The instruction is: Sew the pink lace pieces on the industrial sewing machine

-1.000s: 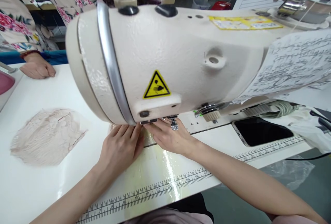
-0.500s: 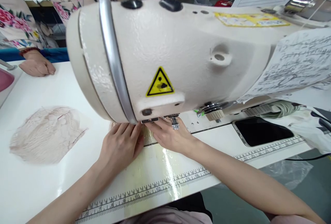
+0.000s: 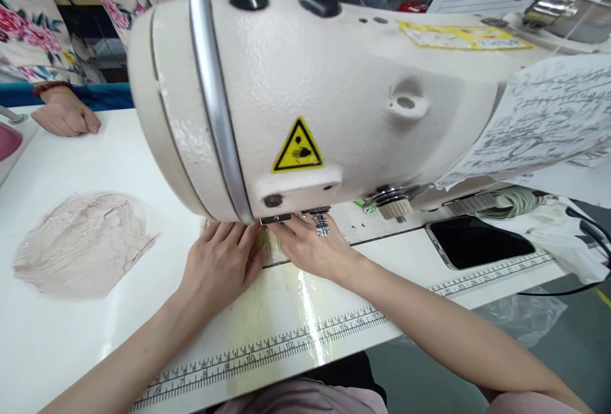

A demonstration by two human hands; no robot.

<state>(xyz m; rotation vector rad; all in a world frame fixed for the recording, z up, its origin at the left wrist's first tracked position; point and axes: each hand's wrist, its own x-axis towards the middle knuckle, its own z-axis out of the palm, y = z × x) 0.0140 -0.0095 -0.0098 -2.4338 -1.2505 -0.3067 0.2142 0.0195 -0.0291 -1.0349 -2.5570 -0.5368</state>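
Under the head of a white sewing machine [image 3: 344, 95], both hands rest close together on the machine bed. My left hand [image 3: 222, 258] lies palm down with bent fingers and tucked thumb on a sheer pinkish fabric [image 3: 205, 224], of which only a small edge shows. My right hand [image 3: 312, 248] reaches in from the right, its fingers bent and drawn together beside the needle area. The machine head hides both sets of fingertips, the needle and most of the fabric. A second sheer pinkish piece [image 3: 88, 245] lies flat on the table, left of my left hand.
A ruler strip [image 3: 267, 353] runs along the table's front edge. A phone [image 3: 477, 242] lies at right, near a coiled pale band [image 3: 515, 202]. Handwritten paper [image 3: 539, 121] hangs on the machine. Another person's closed hand [image 3: 67, 113] rests at the table's far left.
The camera view has shifted slightly. Both hands stay at nearly the same place under the machine head, and a little more of the fabric edge shows by my left fingers.
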